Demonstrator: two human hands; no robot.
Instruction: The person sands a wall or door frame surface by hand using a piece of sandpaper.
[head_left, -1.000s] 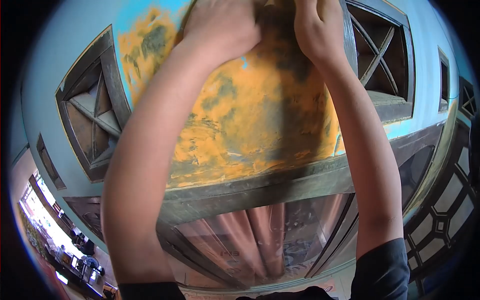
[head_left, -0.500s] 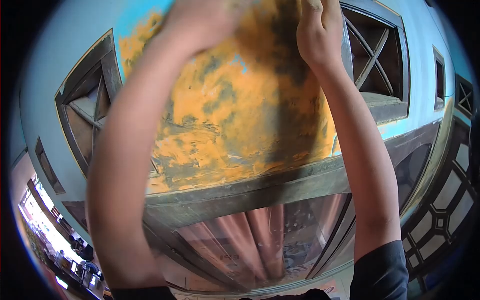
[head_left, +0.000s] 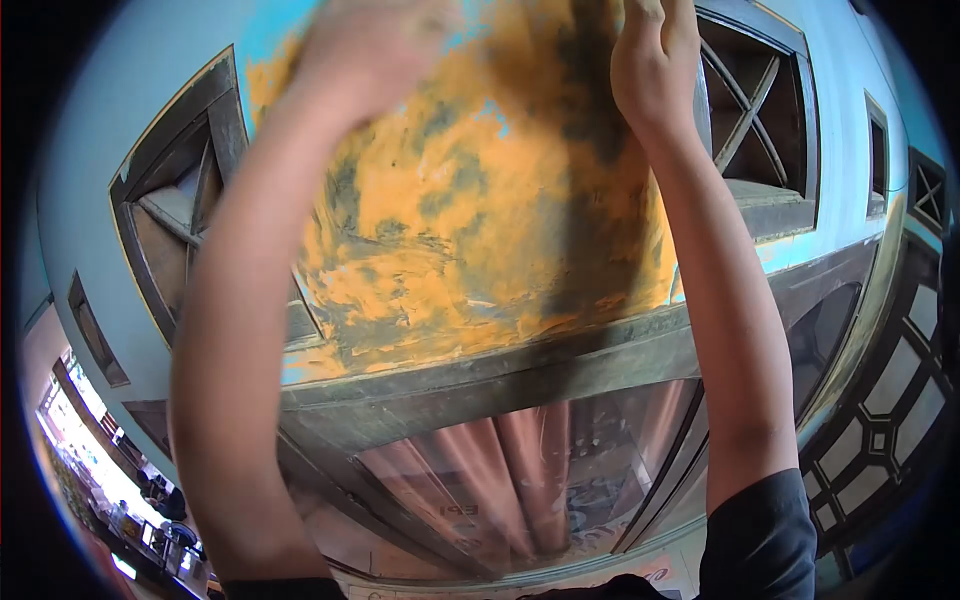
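Observation:
Both arms reach up in front of a wall panel patched with orange and dark grey, with bits of bright blue showing. My left hand is blurred by motion near the panel's upper left; its fingers cannot be made out, nor whether it holds anything. Over the panel's upper right edge is my right hand, its fingers running up to the top of the frame and partly cut off. What it may hold is hidden. A dark shadow falls on the panel between the hands.
Wooden openings with crossed bars flank the panel, one at left and one at right. Below runs a wooden beam above glass with a pink curtain. A patterned dark door stands far right.
My left hand has shifted slightly left and remains blurred. My right hand sits a little further right. The view has shifted slightly.

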